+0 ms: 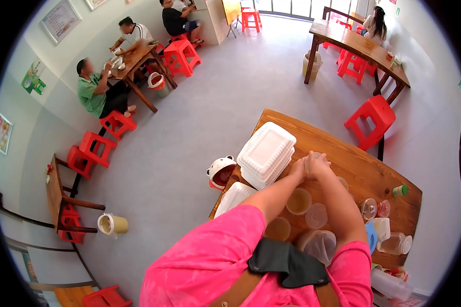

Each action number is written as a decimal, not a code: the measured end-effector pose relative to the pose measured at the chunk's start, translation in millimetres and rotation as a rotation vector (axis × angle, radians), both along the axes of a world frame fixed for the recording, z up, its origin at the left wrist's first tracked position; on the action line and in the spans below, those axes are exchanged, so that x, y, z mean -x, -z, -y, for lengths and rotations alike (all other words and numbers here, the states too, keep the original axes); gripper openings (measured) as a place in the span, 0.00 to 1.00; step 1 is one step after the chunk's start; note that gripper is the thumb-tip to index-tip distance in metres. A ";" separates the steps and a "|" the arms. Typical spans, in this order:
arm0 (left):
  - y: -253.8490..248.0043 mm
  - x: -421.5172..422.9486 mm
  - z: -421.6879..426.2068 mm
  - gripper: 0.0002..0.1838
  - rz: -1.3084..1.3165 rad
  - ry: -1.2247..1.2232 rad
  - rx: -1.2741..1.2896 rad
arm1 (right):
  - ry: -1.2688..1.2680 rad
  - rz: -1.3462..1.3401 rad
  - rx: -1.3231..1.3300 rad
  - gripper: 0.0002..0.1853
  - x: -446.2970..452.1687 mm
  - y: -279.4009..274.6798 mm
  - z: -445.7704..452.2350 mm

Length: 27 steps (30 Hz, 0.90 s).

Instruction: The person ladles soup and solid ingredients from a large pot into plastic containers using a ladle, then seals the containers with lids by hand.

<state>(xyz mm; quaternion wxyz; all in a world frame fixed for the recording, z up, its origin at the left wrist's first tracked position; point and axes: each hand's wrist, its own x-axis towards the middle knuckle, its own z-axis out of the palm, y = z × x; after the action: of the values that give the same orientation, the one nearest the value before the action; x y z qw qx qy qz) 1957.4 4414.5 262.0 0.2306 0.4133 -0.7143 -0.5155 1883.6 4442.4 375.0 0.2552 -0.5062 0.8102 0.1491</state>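
Both of my arms reach forward over the wooden table (363, 171), in pink sleeves. My left hand (299, 169) and my right hand (318, 165) come together around a clear round container (316, 155), with fingers closed at its sides. Left of my hands stands a stack of white foam boxes (267, 148), and another white box (234, 197) lies nearer to me. Round tubs with brownish contents, one (298, 201) and another (277, 228), sit below my hands. Beside them is a clear lid (316, 215).
At the table's right are a green-capped bottle (400, 190), jars (394, 243) and a blue item (371, 236). A panda-like bin (221, 171) stands by the left edge. Several people sit at other tables among red stools (371, 122).
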 end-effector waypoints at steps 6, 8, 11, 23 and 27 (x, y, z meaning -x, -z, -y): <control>-12.7 -4.7 -3.3 0.30 -0.020 -0.009 0.009 | 0.006 0.016 -0.019 0.53 1.5 3.0 0.8; -12.8 -4.7 -3.4 0.30 -0.006 -0.012 0.013 | -0.029 -0.038 -0.001 0.52 1.2 7.2 0.9; 3.8 -0.3 -0.1 0.30 -0.019 -0.020 0.010 | -0.008 0.011 0.016 0.51 2.0 2.2 0.4; -2.5 -4.2 -0.5 0.32 0.034 0.008 0.027 | -0.031 0.109 0.122 0.45 22.8 13.2 0.7; 5.4 -1.0 0.5 0.32 -0.003 0.028 -0.004 | -0.009 0.175 0.165 0.40 22.6 4.6 -5.1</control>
<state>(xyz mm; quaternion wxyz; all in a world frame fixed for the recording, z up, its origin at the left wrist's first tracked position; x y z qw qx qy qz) 1958.3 4413.9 256.6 0.2236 0.4030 -0.7187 -0.5206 1861.0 4447.4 370.3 0.2819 -0.5403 0.7919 0.0385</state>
